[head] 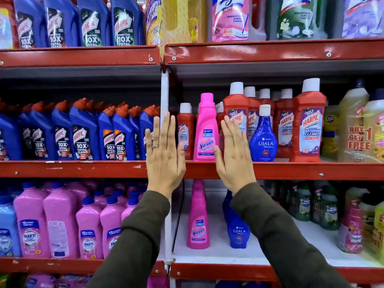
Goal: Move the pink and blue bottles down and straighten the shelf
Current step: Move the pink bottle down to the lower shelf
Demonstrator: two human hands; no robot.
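A pink Vanish bottle (205,129) stands upright at the front of the middle shelf (291,170), among red Harpic bottles (308,123). A blue Ujala bottle (263,138) stands to its right on the same shelf. My left hand (164,152) is raised flat, fingers together, just left of the pink bottle, holding nothing. My right hand (233,154) is raised flat just right of it, also holding nothing. On the white shelf below stand another pink Vanish bottle (198,221) and another blue Ujala bottle (236,227), the latter partly hidden by my right sleeve.
Blue Harpic bottles (83,134) fill the middle shelf's left bay. Pink Shakti bottles (58,221) crowd the lower left bay. Yellow bottles (353,129) stand at the middle right, green and pink bottles (330,208) at the lower right. A white upright post (164,90) divides the bays.
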